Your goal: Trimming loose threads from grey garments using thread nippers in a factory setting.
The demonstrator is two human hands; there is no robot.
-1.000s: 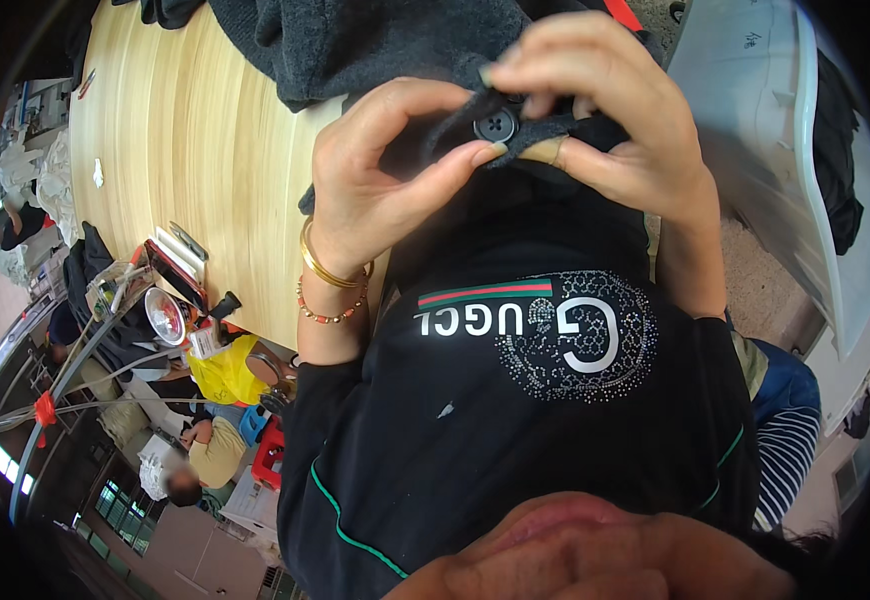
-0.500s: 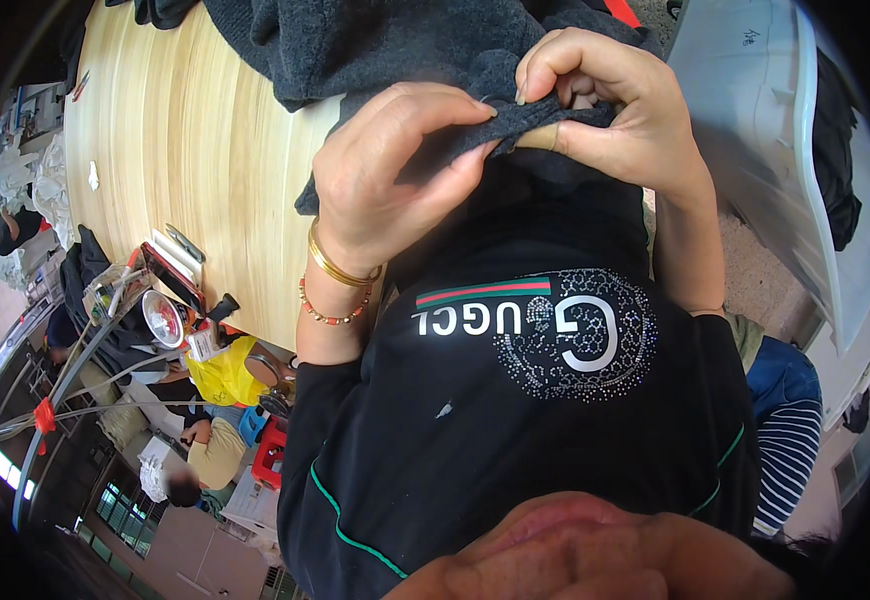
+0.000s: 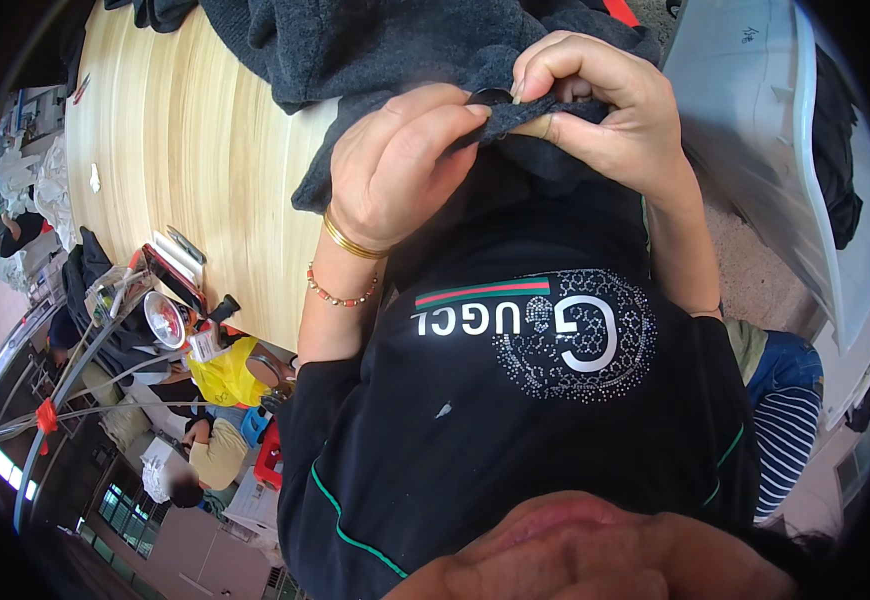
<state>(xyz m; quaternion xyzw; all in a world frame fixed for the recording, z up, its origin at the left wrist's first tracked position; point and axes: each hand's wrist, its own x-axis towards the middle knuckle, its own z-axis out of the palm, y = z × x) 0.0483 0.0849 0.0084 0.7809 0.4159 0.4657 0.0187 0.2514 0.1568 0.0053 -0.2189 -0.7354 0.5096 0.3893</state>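
Head view, looking down over the person's chest. Both hands meet at the far middle of the scene, at the near edge of a dark grey knitted garment that spreads away over the pale wooden table. The left hand, with a gold bangle and a beaded bracelet at the wrist, has its fingers curled over a fold of the cloth, thumb and forefinger pressing it; its grip is closed on the garment. The right hand pinches the same fold from the right side, thumb and forefinger tips drawn together on the cloth, the other fingers bent beneath; its grip too is closed on the garment. A small dark rounded object, possibly a button, shows between the two fingertips, but is too hidden to tell. The fold appears raised off the table and held taut between the hands, presumably to steady one small spot for close work. A white panel lies to the right.
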